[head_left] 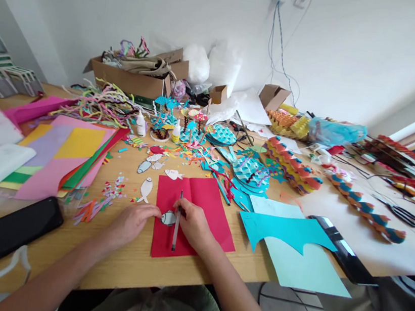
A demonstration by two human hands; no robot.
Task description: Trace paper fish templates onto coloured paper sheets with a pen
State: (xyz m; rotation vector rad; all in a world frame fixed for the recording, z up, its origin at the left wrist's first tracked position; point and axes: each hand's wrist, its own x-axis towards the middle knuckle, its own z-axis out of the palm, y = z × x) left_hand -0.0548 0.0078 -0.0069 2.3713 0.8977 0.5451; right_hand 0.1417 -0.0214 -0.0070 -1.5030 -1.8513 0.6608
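Note:
A small grey paper fish (168, 218) with black outlines lies on a folded red sheet of paper (218, 218) in front of me. My left hand (132, 223) is closed, its thumb and index fingertips at the fish's head. My right hand (195, 224) is wrapped round a clear pen (174, 238), which crosses near the fish's tail; its fingers partly hide that end. Beyond the sheet's left edge lie a white paper fish (146, 190) and a grey-blue one (144, 167). Another white fish (173, 174) touches the top of the red sheet.
Coloured paper sheets (79, 143) and a black phone (10, 231) lie at left. Glue bottles (141, 124) and paper scraps (113, 191) are spread behind my hands. To the right are a cut turquoise sheet (285, 229), a dark flat device (344, 250) and scissors (401, 211).

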